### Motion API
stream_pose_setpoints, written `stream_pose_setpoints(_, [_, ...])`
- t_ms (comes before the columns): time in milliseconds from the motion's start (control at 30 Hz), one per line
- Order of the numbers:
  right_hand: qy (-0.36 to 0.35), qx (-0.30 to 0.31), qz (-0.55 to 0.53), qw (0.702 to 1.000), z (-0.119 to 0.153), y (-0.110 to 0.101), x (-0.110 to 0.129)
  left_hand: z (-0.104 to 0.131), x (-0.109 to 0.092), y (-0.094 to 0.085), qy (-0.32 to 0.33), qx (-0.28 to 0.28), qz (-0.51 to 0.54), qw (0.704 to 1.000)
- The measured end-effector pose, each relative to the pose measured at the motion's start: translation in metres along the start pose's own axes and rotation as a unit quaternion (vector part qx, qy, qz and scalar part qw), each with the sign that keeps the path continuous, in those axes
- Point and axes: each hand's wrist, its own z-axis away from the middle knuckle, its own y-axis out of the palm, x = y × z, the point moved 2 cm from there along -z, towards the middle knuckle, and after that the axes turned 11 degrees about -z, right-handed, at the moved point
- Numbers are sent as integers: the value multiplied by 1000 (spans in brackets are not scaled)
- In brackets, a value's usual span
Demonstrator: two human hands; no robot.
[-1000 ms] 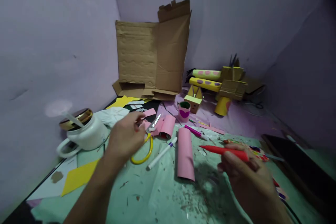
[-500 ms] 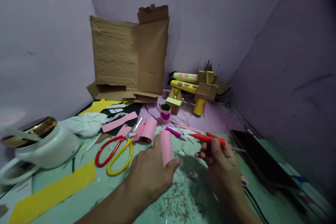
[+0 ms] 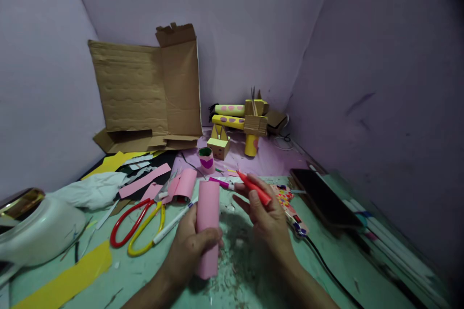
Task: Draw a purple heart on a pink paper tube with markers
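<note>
A pink paper-covered tube (image 3: 209, 207) stands nearly upright in my left hand (image 3: 192, 246), whose fingers wrap round its lower half. My right hand (image 3: 266, 217) grips a red marker (image 3: 255, 189) between thumb and fingers, its narrow end pointing up and left. The marker is apart from the tube. To the left of my left hand lie scissors (image 3: 136, 227) with red and yellow handles, and a white pen (image 3: 174, 222). Behind the tube are a rolled pink paper piece (image 3: 184, 184) and a purple marker (image 3: 221, 183).
A pink cup with a purple heart (image 3: 206, 161), a small eared box (image 3: 218, 147) and yellow spotted tubes (image 3: 228, 121) stand behind. Cardboard (image 3: 145, 91) leans on the wall. A white pot (image 3: 43, 231) is left; a phone (image 3: 326, 198) and a corded patterned tool (image 3: 292, 212) are right.
My left hand has lifted the pink tube and now grips it upright. My right hand has turned the red marker so that it slants upward. The camera view has swung right.
</note>
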Motion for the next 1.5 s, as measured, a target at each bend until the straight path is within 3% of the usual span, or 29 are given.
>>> stream_pose_setpoints(133, [25,53,23,998,10,14,-2,6,7,15,-12,96,101,990])
stream_pose_setpoints(200, [28,65,20,997,11,16,0,6,8,15,-4,104,104,989])
stream_pose_setpoints(467, [40,65,41,996,7,13,2,7,-1,8,84,3,-55,995])
stream_pose_setpoints(567, [-28,12,69,997,5,3,9,6,2,9,68,-46,-92,992])
stream_pose_setpoints(667, [-94,-45,83,991,5,-9,18,2,10,14,8,-37,-28,999])
stream_pose_setpoints(767, [-104,-1,89,991,8,-9,18,-2,16,18,-18,-12,31,999])
stream_pose_setpoints(967, [-112,32,168,979,11,-4,7,-3,11,13,67,-59,-61,994])
stream_pose_setpoints(1500, [-205,114,304,923,13,7,10,-7,10,12,70,-42,-110,991])
